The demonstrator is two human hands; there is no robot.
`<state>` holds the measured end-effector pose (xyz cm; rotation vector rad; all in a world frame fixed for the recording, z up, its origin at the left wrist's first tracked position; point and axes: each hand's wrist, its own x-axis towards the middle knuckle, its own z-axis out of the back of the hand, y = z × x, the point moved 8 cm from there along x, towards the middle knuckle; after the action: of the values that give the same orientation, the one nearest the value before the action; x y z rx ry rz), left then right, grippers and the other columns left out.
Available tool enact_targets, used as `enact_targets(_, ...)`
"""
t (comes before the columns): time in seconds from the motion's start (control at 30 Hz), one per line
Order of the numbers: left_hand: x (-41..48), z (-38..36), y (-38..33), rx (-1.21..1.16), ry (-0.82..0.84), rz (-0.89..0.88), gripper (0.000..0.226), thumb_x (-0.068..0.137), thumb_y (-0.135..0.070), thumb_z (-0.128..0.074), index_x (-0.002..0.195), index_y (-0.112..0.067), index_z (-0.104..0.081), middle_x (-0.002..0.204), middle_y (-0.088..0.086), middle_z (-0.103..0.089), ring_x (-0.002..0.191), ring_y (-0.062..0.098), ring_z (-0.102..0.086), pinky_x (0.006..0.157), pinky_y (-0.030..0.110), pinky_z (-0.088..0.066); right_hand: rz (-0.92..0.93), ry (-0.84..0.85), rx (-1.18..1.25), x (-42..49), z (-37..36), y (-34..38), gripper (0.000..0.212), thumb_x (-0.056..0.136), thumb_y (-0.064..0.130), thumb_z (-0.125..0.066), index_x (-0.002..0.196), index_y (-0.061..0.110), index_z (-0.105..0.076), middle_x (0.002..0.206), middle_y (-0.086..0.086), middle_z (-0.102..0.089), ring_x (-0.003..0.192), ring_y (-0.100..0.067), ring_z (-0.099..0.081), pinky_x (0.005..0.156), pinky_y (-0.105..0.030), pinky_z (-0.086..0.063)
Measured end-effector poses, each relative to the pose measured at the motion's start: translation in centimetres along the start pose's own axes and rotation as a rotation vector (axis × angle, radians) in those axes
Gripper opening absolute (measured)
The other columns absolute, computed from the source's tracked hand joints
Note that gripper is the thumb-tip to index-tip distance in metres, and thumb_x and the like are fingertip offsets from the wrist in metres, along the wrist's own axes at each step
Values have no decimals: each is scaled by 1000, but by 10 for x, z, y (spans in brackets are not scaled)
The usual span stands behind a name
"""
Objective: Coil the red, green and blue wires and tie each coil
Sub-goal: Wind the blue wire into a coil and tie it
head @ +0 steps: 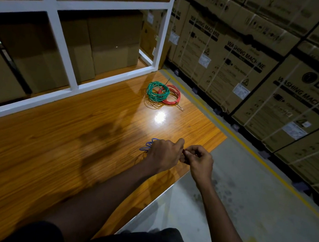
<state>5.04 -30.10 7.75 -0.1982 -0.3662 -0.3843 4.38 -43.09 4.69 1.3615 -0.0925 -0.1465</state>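
Fingers (pixel 180 143) of the left hand (pixel 163 154) curl closed around the blue wire (pixel 148 145), whose loops emerge from the far side of the fist, at or just above the bench (pixel 52 148) near its right edge.

Head view, hands: the right hand (pixel 198 160) meets the left fingertip to fingertip, its fingers pinched shut on something small at the junction. Whether that is the wire's free end or a tie cannot be told; motion blur hides it.

Head view, other wires: the green wire (pixel 155 91) and the red wire (pixel 172 95) lie already coiled at the far end of the bench, the green coil overlapping the left side of the red, both well apart from the hands. A thin dark end projects from each coil. Ties on them cannot be made out.

Handling, as judged: the insulated wire appears light and flexible yet springy, so loops would tend to open if released. The coil is best held across the bundled strands with one hand while the other works the loose end around them.
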Motion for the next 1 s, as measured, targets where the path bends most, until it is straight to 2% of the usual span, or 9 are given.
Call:
enact_targets(0.13, -1, 0, -2, 40, 20, -37, 25, 79, -33, -71, 86, -16, -54, 46, 3, -57, 34, 25, -53, 40, 21, -23, 42, -45, -96, 2, 3, 3, 19, 84, -7, -66, 76, 11, -66, 71, -16, -67, 64, -28, -68, 61, -34, -59)
enact_targets(0.23, -1, 0, -2, 4, 16, -52, 28, 80, -33, -71, 87, -15, -51, 46, 3, -56, 34, 27, -51, 40, 22, -24, 63, -52, -144, 3, 2, 5, 21, 84, -3, -67, 74, 15, -66, 69, -11, -67, 59, -18, -67, 53, -28, -56)
enact_targets(0.33, -2, -1, 0, -6, 12, -42, 28, 81, -34, -69, 88, -15, -49, 46, 3, -56, 34, 26, -52, 40, 23, -23, 89, -58, -198, 5, 2, 7, 22, 85, 2, -69, 73, 21, -66, 68, -6, -67, 60, -15, -64, 50, -29, -54)
enact_targets(0.5, -2, -4, 2, -77, 6, -38, 20, 93, -34, -48, 103, -17, -49, 58, 9, -63, 51, 33, -61, 44, 30, -33, 71, -45, -220, 9, 2, 7, 24, 83, 5, -71, 70, 25, -66, 66, 1, -66, 57, -15, -60, 51, -37, -52)
enact_targets(0.6, -2, -5, 4, -130, 7, -49, 25, 95, -38, -35, 106, -18, -47, 67, 11, -66, 62, 36, -63, 49, 35, -42, 94, -37, -226, 10, 1, 8, 25, 83, 6, -72, 70, 27, -66, 66, 5, -66, 61, -15, -61, 55, -37, -53)
enact_targets(0.67, -1, -4, 5, -147, -5, -46, 35, 93, -42, -24, 105, -19, -47, 67, 12, -65, 62, 37, -63, 50, 36, -42, 100, -35, -230, 10, 0, 6, 25, 82, 7, -73, 70, 27, -66, 68, 5, -66, 63, -14, -62, 58, -36, -53)
enact_targets(0.77, -2, -4, 5, -133, -15, -57, 34, 93, -41, -26, 102, -17, -48, 62, 11, -63, 54, 36, -59, 46, 32, -38, 98, -44, -221, 11, -3, 4, 23, 82, 6, -73, 71, 25, -66, 68, 4, -65, 63, -14, -61, 59, -32, -50)
enact_targets(0.87, -2, -2, 11, -132, -42, -38, 24, 92, -40, -31, 99, -21, -45, 56, 6, -59, 45, 32, -55, 42, 28, -38, 108, -128, -195, 10, 4, 4, 21, 82, 4, -71, 72, 21, -65, 67, 3, -63, 61, -15, -58, 57, -27, -46)
enact_targets(1.0, -1, 1, 17, -114, -54, -15, 14, 92, -34, -44, 95, -21, -49, 55, 4, -58, 43, 30, -53, 42, 27, -37, 53, -362, -76, 8, 30, -8, 18, 86, 5, -67, 77, 20, -63, 70, -7, -62, 61, -24, -57, 57, -33, -47)
